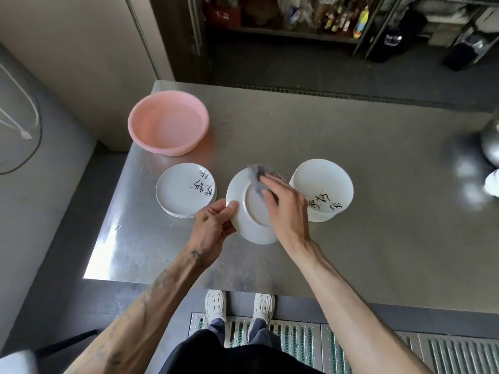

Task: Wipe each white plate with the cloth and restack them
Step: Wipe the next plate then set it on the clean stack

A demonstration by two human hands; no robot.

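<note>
My left hand (213,225) grips the near-left rim of a white plate (244,211), which is held tilted above the steel table with its underside and foot ring facing me. My right hand (286,209) presses a grey cloth (259,179) against that underside, fingers spread over it; the cloth is blurred. A low stack of white plates with black brush lettering (185,188) sits to the left. A taller stack of the same plates (324,188) stands to the right, partly behind my right hand.
A pink plastic basin (168,122) sits at the table's back left. A shiny metal vessel (490,141) stands at the right edge. The steel table (378,211) ends just in front of my shoes; a grated floor mat lies below.
</note>
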